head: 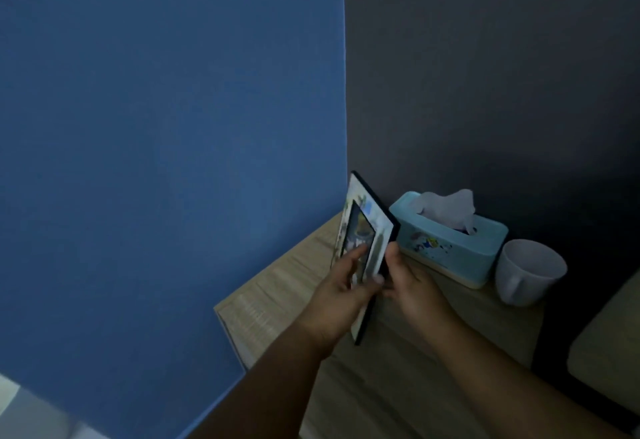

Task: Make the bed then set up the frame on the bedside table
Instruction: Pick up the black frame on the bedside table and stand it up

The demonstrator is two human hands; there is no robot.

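Note:
A picture frame (369, 227) with a pale decorated front and a dark back is held upright and tilted above the wooden bedside table (277, 293). My left hand (341, 296) grips its front face from the left, thumb across the picture. My right hand (408, 282) is behind the frame's right edge, fingers on its dark back. The frame's lower corner hangs just over the tabletop; whether it touches is unclear.
A light blue tissue box (450, 241) with a tissue sticking out stands on the table right of the frame. A white mug (528, 270) sits beside it. A blue wall (156, 161) rises at left, a dark wall behind. A pale cushion edge (613, 345) shows at right.

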